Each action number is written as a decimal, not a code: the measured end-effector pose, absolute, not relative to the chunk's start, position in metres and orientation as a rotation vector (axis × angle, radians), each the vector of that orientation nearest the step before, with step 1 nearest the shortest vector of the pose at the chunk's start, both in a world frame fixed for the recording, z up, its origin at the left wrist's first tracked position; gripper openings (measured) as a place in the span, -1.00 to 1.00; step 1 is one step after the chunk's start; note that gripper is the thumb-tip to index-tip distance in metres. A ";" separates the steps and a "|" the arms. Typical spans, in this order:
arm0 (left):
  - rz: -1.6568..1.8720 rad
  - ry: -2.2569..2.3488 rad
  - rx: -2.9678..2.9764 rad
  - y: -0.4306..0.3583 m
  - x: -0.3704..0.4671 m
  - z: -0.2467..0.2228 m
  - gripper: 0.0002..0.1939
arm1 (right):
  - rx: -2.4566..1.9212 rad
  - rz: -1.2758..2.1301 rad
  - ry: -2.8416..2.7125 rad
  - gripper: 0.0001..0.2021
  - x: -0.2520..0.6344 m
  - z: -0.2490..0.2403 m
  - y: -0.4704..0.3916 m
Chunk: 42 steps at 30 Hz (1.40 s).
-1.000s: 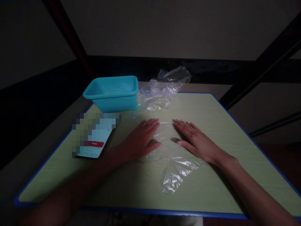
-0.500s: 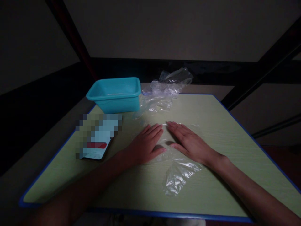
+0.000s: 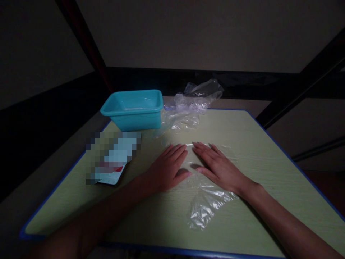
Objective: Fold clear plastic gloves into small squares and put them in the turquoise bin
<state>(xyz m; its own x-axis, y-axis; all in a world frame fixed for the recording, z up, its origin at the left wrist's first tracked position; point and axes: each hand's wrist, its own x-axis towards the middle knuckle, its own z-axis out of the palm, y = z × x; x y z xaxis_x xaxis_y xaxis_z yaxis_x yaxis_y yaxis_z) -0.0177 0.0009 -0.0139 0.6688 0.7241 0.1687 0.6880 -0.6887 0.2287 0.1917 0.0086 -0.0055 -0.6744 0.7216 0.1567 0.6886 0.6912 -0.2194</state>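
A thin clear plastic bag (image 3: 207, 208) lies spread on the table, its crumpled near end catching the light. My left hand (image 3: 169, 168) rests palm down on the bag's left part, fingers stretched out and thumb pointing right. On the right part lies my right hand (image 3: 217, 166), also flat, its thumb pointing left toward the other one. A narrow gap separates the two hands, and neither grips anything. Behind them, more crumpled clear plastic (image 3: 194, 102) is heaped at the table's far edge.
A turquoise plastic basket (image 3: 137, 120) stands at the back left, beside the heaped plastic. A phone (image 3: 114, 176) with a lit, partly pixelated screen lies left of my left hand. The pale green table (image 3: 258, 144) has a blue edge. Dark bars rise behind it.
Both hands stay flat on the bag, almost unmoved; the fingers of my right hand are slightly more spread. The whole view has shifted slightly.
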 end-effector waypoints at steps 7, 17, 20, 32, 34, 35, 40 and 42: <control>0.371 1.166 2.704 0.000 -0.017 -0.012 -0.40 | -1.081 0.246 -2.716 -0.33 0.185 -0.004 0.010; 0.246 1.165 2.723 0.000 -0.018 -0.009 -0.38 | -1.197 0.177 -2.704 -0.29 0.201 -0.006 0.014; 0.260 1.161 2.715 0.000 -0.018 -0.009 -0.40 | -1.230 0.147 -2.683 -0.30 0.207 -0.005 0.015; 0.291 1.331 2.684 0.000 -0.020 -0.004 -0.35 | -1.340 0.144 -2.641 -0.32 0.229 -0.009 0.019; 0.259 1.400 2.666 0.000 -0.023 -0.003 -0.35 | -1.355 0.153 -2.656 -0.32 0.230 -0.008 0.020; 0.238 1.423 2.659 0.000 -0.024 -0.003 -0.35 | -1.358 0.152 -2.662 -0.32 0.230 -0.008 0.020; 0.193 1.433 2.654 0.002 -0.032 -0.005 -0.35 | -1.318 0.078 -2.645 -0.42 0.226 -0.001 0.019; 0.195 1.435 2.652 0.003 -0.034 -0.006 -0.36 | -1.285 0.046 -2.631 -0.47 0.224 0.001 0.018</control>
<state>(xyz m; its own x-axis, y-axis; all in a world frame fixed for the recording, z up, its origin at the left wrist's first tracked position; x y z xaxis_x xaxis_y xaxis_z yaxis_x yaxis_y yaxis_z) -0.0344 0.0033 -0.0060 0.5423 0.8383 0.0562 0.8228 -0.5435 0.1660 0.2243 0.0180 0.0011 -0.5969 0.7827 0.1764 0.7760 0.6191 -0.1208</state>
